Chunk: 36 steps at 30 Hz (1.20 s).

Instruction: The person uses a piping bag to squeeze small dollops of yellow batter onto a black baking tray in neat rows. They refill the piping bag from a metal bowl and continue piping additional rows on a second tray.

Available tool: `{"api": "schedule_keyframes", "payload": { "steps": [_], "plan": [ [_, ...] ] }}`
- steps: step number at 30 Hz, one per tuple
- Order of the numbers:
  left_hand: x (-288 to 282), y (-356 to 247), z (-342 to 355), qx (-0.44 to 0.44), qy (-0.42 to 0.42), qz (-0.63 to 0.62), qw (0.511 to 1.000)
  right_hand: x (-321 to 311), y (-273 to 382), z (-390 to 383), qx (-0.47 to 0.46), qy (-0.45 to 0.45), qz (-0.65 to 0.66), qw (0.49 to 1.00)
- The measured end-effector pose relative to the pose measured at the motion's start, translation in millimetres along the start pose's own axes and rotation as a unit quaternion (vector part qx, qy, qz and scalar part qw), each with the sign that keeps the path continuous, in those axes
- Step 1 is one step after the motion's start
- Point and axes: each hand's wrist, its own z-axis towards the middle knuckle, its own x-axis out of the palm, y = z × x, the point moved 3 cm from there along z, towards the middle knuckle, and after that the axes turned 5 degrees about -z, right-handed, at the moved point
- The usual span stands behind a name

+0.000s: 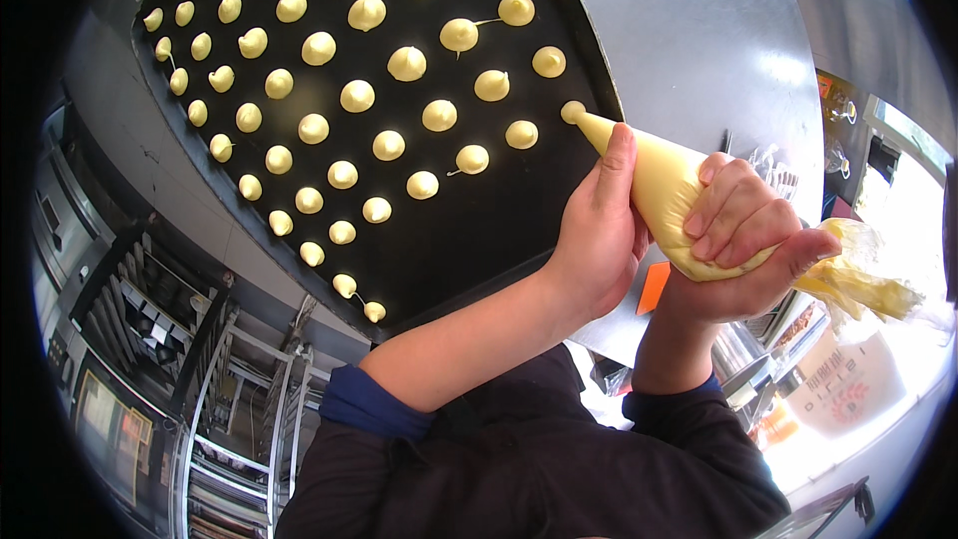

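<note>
A clear piping bag (pixel 657 178) full of pale yellow batter slants over the right side of a black baking tray (pixel 489 225). My right hand (pixel 743 230) is wrapped round the fat part of the bag, with the twisted plastic end (pixel 863 274) sticking out beyond the thumb. Nearer the tip, my left hand (pixel 602 225) holds the bag from the side, its thumb along the plastic; its other fingers are partly hidden. The tip touches a small dollop of batter (pixel 572 112) by the tray's right edge. Rows of round, peaked dollops (pixel 388 146) cover much of the tray.
The tray lies on a steel worktable (pixel 689 30). An orange piece (pixel 654 286) lies by my left wrist. Whisks (pixel 773 168) and other tools stand at the right. A metal rack (pixel 239 409) and an oven (pixel 115 439) are at the lower left.
</note>
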Motion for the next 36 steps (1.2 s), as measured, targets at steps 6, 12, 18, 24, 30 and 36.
{"api": "schedule_keyframes", "payload": {
  "steps": [6,12,18,24,30,36],
  "plan": [
    [-2,0,0,-0.002,0.013,0.002,1.000,2,2,1,0.003,-0.001,0.003,1.000],
    [2,-2,-2,0.016,0.027,-0.003,1.000,2,4,1,-0.009,0.017,0.002,1.000],
    [29,-12,-23,0.039,0.006,-0.006,0.999,13,30,-11,-0.067,-0.040,-0.084,0.993],
    [49,-12,-103,0.055,0.056,0.029,0.996,42,84,-47,-0.071,-0.002,-0.318,0.945],
    [-21,-36,-181,0.088,0.047,-0.021,0.995,108,101,-94,-0.019,0.155,-0.153,0.976],
    [-90,-50,-219,0.136,0.025,-0.065,0.988,167,74,-127,0.043,0.243,-0.041,0.968]
  ]
}}
